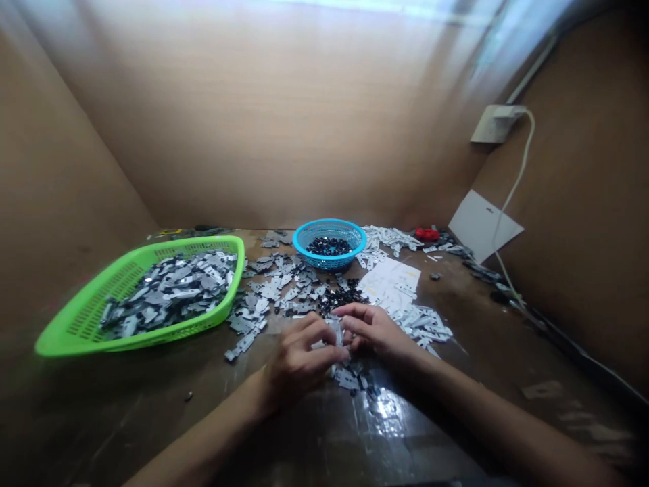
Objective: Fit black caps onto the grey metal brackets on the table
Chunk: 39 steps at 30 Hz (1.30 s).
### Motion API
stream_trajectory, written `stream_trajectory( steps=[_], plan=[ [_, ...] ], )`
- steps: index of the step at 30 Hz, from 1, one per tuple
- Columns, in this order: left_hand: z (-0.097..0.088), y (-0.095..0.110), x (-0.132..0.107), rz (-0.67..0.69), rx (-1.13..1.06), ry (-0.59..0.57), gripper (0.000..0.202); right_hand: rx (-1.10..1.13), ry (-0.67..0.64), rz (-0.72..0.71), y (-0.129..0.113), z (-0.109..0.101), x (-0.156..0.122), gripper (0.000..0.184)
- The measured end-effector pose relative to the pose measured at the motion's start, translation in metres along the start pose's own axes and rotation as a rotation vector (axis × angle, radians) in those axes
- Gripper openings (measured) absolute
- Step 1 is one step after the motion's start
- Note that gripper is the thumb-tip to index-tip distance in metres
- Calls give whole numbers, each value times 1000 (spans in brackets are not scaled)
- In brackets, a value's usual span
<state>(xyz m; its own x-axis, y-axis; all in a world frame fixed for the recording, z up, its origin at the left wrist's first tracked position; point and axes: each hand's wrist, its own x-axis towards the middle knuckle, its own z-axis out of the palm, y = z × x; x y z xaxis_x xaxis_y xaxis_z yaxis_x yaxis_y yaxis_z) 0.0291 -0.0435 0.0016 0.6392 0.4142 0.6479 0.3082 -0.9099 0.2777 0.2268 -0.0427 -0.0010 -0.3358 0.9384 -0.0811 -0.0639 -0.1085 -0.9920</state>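
My left hand and my right hand meet at the middle of the table, fingers bent toward each other. Between their fingertips is a small pale grey flat piece, pinched from both sides and partly covered by the fingers. More grey flat pieces lie on the table just below the hands. Just beyond them spreads a pile of small black parts. A white sheet of paper lies behind my right hand, with loose white flat pieces near its front edge.
At the left stands a green basket heaped with grey pieces. A blue basket at the back holds black parts. Grey pieces lie scattered between them. A red object sits back right. A white cable hangs from a wall socket.
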Motion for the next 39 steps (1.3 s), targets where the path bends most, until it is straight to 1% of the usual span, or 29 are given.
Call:
stream_trajectory(
  steps=[2, 3, 6, 7, 9, 11, 12, 15, 17, 18, 19, 20, 21, 22, 23, 24, 25, 26, 27, 28, 30, 32, 33, 34, 37, 39],
  plan=[
    [2, 2, 3, -5, -63, -44, 23, 81, -22, 38, 0, -2, -1, 43],
    [2, 2, 5, -32, -93, -36, 28, 132, -27, 57, -1, -3, -1, 44],
    [-3, 1, 12, -173, -175, 57, 50, 282, -49, 109, -2, -6, -3, 42],
    [-5, 0, 14, -224, -203, 75, 51, 311, -64, 124, -3, -7, -3, 42],
    [-7, -1, 17, -312, -273, 66, 38, 329, -105, 156, -3, -6, -4, 43],
    [-8, -2, 18, -397, -357, 28, 21, 313, -141, 186, -3, -6, -5, 43],
    [-8, -3, 19, -449, -402, 15, 16, 295, -153, 195, -3, -6, -5, 43],
    [-6, -4, 21, -638, -524, 20, 17, 191, -119, 167, -7, -11, -4, 42],
    [-8, -6, 23, -741, -603, 33, 19, 48, -44, 87, -11, -21, -1, 40],
    [-11, -7, 23, -780, -665, 9, 19, -52, 11, 34, -13, -29, 1, 38],
    [-15, -7, 23, -813, -755, -60, 19, -168, 77, -24, -15, -37, 3, 35],
    [-20, -8, 22, -838, -864, -179, 20, -300, 158, -72, -15, -45, 5, 32],
    [-26, -8, 21, -858, -994, -352, 21, -453, 272, -128, -15, -54, 8, 28],
    [-32, -8, 19, -867, -1119, -568, 23, -616, 355, -180, -14, -62, 11, 24],
    [-39, -8, 17, -872, -1202, -785, 25, -751, 399, -214, -12, -69, 13, 22],
    [-43, -8, 15, -884, -1266, -948, 26, -853, 411, -231, -9, -75, 16, 22],
    [-47, -8, 13, -895, -1308, -1081, 26, -932, 406, -248, -6, -79, 18, 22],
    [-48, -9, 11, -912, -1331, -1136, 26, -998, 387, -260, -4, -82, 20, 23],
    [-46, -10, 10, -929, -1346, -1102, 25, -1052, 361, -267, -1, -84, 22, 23],
    [-43, -12, 9, -944, -1350, -1013, 25, -1098, 335, -272, 2, -85, 24, 23],
    [-33, -16, 8, -989, -1320, -676, 21, -1162, 289, -268, 5, -85, 27, 22],
    [-22, -18, 9, -1012, -1329, -497, 22, -1185, 270, -253, 6, -86, 29, 21],
    [-17, -18, 9, -1025, -1333, -450, 22, -1189, 272, -243, 6, -86, 30, 21],
    [-13, -17, 9, -1036, -1330, -427, 22, -1192, 277, -232, 6, -86, 31, 20],
    [-6, -14, 10, -1079, -1261, -391, 22, -1198, 297, -205, 4, -87, 30, 18],
    [-2, -13, 10, -1112, -1199, -345, 23, -1181, 300, -205, 2, -86, 28, 16]
  ],
)
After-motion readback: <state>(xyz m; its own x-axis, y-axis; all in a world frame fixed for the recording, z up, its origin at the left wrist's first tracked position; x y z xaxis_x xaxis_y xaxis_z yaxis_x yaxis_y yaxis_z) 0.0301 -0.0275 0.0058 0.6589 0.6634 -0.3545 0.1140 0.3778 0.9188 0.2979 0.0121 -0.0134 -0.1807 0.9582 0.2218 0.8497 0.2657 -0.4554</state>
